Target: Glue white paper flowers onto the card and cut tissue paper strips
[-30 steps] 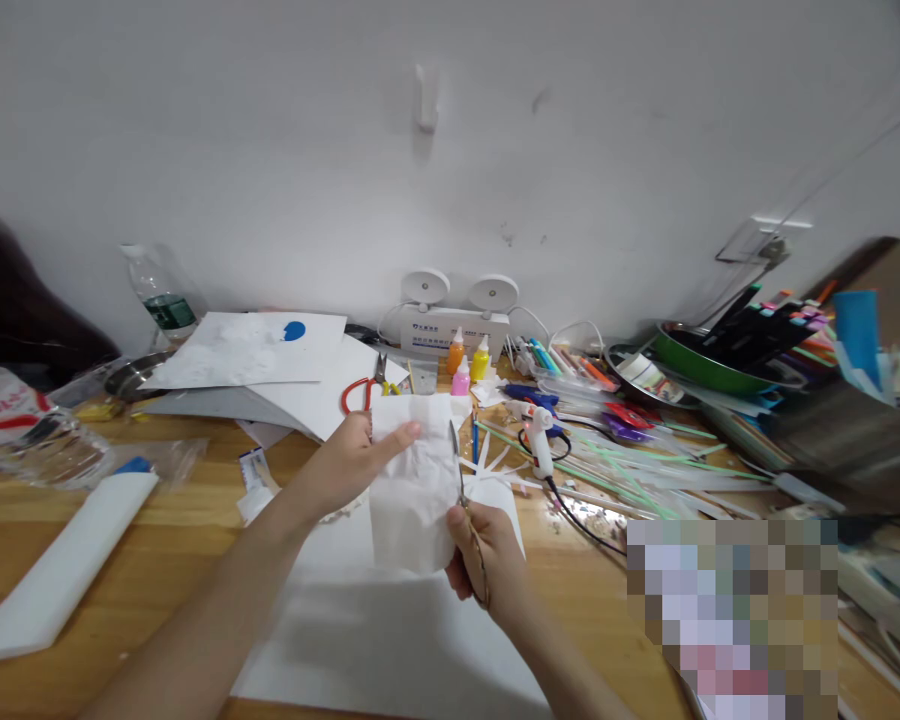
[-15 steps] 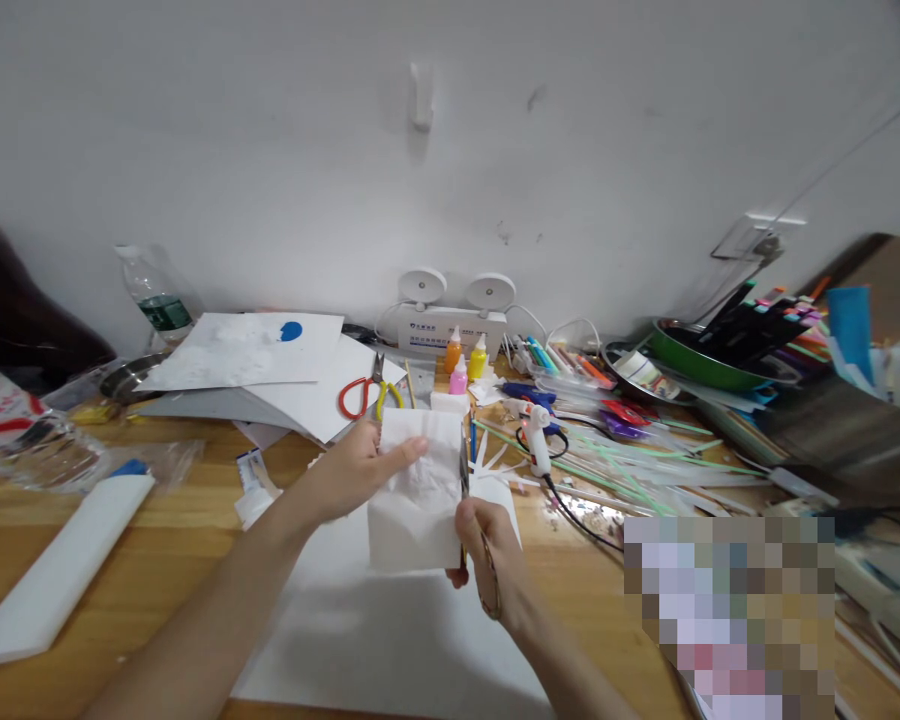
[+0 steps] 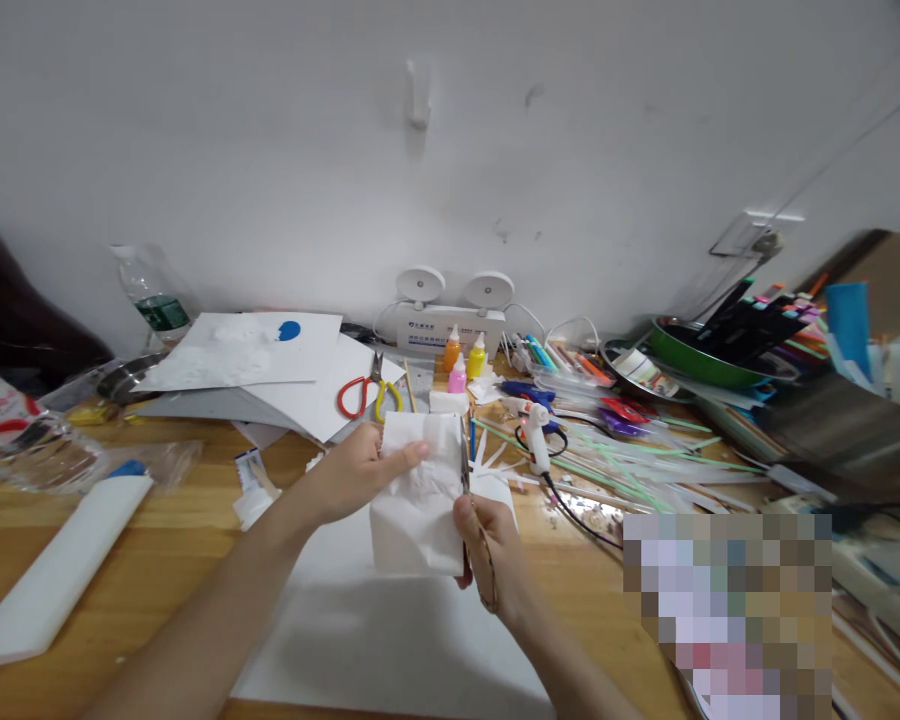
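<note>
A crinkled piece of white tissue paper (image 3: pixel 420 535) is pinched in my left hand (image 3: pixel 364 470), thumb on top and fingers behind it. My right hand (image 3: pixel 487 535) is closed around the handles of a pair of scissors (image 3: pixel 466 470). The blades run along the right edge of the tissue paper and point away from me. Below both hands a large white sheet (image 3: pixel 375 640) lies flat on the wooden table. The fingers under the tissue paper are hidden.
Red- and yellow-handled pliers (image 3: pixel 379 385), paint bottles (image 3: pixel 457 377) and a glue gun (image 3: pixel 538 440) lie beyond my hands. Thin strips (image 3: pixel 645 460) cover the right side. A folded white sheet (image 3: pixel 67 565) lies left, near a plastic bottle (image 3: pixel 157 300). A blurred patch (image 3: pixel 727 610) sits front right.
The tissue paper's lower edge has shifted slightly down and right, along with the scissors. Both hands keep their hold; the rest stays nearly the same.
</note>
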Demonstrator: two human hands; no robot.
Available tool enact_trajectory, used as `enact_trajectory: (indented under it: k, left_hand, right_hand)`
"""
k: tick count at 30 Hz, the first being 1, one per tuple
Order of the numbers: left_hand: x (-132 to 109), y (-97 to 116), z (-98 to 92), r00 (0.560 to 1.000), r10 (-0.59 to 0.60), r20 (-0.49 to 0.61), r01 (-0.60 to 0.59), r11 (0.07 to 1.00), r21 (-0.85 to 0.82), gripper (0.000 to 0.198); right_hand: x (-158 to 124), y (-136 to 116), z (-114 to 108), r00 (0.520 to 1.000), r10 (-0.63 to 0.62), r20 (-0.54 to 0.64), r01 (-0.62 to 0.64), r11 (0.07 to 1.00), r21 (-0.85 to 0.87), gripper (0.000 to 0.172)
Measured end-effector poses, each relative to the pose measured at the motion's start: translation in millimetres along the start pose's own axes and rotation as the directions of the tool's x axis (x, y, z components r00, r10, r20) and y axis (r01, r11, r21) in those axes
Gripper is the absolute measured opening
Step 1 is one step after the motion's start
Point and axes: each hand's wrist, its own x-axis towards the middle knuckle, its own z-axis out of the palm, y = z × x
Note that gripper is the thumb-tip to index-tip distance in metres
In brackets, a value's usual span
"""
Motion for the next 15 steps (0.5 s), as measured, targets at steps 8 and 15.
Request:
enact_trajectory:
  k: [8, 15]
  left_hand:
    - [-1.0, 7.0, 0.3, 0.996, 0.068, 0.059, -0.063, 0.995, -0.072, 0.015]
    - [1.0, 3.6, -0.7, 0.995, 0.054, 0.083, -0.049, 0.997, -0.064, 0.017]
  right_hand:
    - [0.3, -5.5, 1.7, 0.997, 0.074, -0.032, -0.074, 0.997, -0.001, 0.059]
    - [2.3, -3.8, 1.8, 0.994, 0.109, -0.011, -0.109, 0.994, 0.004, 0.060]
